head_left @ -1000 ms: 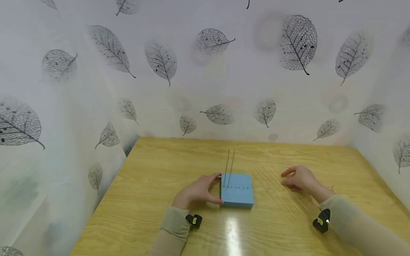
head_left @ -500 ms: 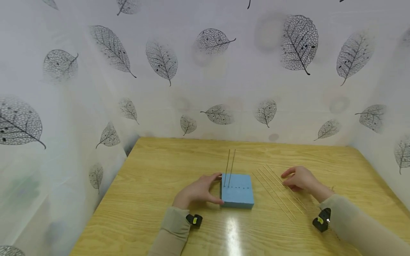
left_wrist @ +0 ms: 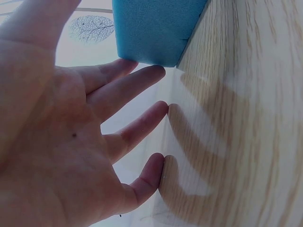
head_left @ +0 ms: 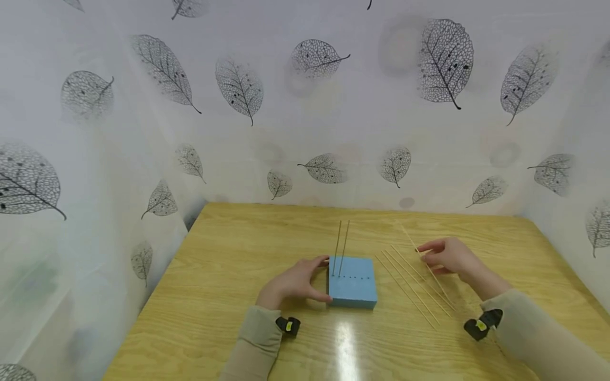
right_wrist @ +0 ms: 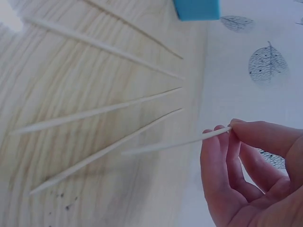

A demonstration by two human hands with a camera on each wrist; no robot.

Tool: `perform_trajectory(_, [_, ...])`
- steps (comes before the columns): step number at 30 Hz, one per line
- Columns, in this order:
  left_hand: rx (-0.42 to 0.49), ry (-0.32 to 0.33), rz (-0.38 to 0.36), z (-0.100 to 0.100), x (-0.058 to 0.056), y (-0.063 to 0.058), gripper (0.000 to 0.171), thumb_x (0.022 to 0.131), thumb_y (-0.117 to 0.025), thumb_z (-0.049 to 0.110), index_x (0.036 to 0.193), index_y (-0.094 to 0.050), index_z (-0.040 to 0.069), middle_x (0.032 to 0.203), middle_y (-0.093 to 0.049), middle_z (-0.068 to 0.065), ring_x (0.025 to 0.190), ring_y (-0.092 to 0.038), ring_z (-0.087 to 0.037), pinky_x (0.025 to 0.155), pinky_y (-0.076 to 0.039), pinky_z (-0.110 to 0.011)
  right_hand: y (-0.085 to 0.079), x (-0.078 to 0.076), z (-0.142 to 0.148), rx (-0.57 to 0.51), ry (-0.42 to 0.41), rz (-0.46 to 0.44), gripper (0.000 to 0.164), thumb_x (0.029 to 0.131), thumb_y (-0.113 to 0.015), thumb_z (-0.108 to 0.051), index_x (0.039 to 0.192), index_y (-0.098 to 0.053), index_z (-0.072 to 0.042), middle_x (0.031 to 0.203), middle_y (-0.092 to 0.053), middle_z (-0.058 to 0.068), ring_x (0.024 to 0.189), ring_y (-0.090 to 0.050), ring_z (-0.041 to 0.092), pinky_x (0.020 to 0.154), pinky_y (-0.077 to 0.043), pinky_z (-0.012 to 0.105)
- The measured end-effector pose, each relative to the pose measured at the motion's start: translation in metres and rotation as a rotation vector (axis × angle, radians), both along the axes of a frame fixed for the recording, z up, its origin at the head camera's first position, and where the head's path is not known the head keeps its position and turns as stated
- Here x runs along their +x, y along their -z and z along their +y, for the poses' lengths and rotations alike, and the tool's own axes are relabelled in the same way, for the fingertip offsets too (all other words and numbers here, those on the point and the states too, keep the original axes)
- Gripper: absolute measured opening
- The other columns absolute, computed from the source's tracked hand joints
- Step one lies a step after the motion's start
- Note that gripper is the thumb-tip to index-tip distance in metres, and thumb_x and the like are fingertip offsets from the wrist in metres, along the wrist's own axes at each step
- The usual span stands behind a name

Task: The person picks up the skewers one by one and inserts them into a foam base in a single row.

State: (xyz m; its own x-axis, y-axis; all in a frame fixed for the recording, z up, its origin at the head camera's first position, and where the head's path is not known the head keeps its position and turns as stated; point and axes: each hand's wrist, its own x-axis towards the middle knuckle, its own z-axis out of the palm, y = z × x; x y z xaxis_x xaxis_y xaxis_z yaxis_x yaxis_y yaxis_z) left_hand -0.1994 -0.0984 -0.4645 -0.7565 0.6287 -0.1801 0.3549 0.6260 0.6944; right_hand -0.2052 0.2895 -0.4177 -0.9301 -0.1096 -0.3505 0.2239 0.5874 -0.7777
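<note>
- Square matte-blue block (head_left: 352, 292) with two thin brown sticks (head_left: 337, 248)
- Left hand (head_left: 292, 283) touching it, spread wide
- Right hand (head_left: 451, 258), toward right edge of yellow wood-grained tabletop (head_left: 238, 238), pinching slender pale stick (right_wrist: 203, 136)

block (head_left: 352, 290): blue | sticks (right_wrist: 94, 112): pale | tabletop (head_left: 238, 238): yellow woodgrain | backdrop (head_left: 352, 106): white, leaf-printed

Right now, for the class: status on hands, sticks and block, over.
Left fingers against blue block. Right fingers pinch one stick. Two sticks upright in block. Possible snag: loose sticks between right fingers and block.
</note>
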Motion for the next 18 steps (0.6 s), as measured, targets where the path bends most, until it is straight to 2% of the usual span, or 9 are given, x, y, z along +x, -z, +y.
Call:
perform_trajectory(8, [0.002,-0.004,0.001,0.0,-0.001,-0.001,0.105,0.076,-0.084,0.045,0.157,-0.025,0.014,0.155,-0.044,-0.001,0.146,-0.034,-0.025,0.122,-0.026,-0.048,-0.011,0.005,-0.015,-0.166,0.011,0.07,0.048,0.096,-0.064,-0.009,0.136,-0.05,0.012,0.097,-0.068,0.006,0.083,-0.07,0.015,0.076,-0.063,0.035])
perform_trajectory(12, [0.006,-0.005,-0.004,0.0,-0.001,-0.001,0.106,0.076,-0.084,0.045,0.158,-0.024,0.014,0.155,-0.043,0.0,0.147,-0.032,-0.026,0.123,-0.024,-0.049,-0.015,0.008,-0.025,-0.218,0.043,0.131,0.045,0.096,-0.063,-0.008,0.135,-0.051,0.012,0.098,-0.068,0.002,0.083,-0.069,0.009,0.078,-0.062,0.034])
perform_trajectory(18, [0.007,-0.007,-0.015,-0.001,0.0,-0.002,0.104,0.077,-0.083,0.044,0.158,-0.024,0.014,0.156,-0.043,0.0,0.148,-0.03,-0.026,0.123,-0.023,-0.05,-0.024,0.015,-0.037,-0.312,0.067,0.214,0.041,0.096,-0.064,-0.008,0.131,-0.054,0.012,0.088,-0.068,-0.009,0.082,-0.071,0.01,0.079,-0.062,0.033])
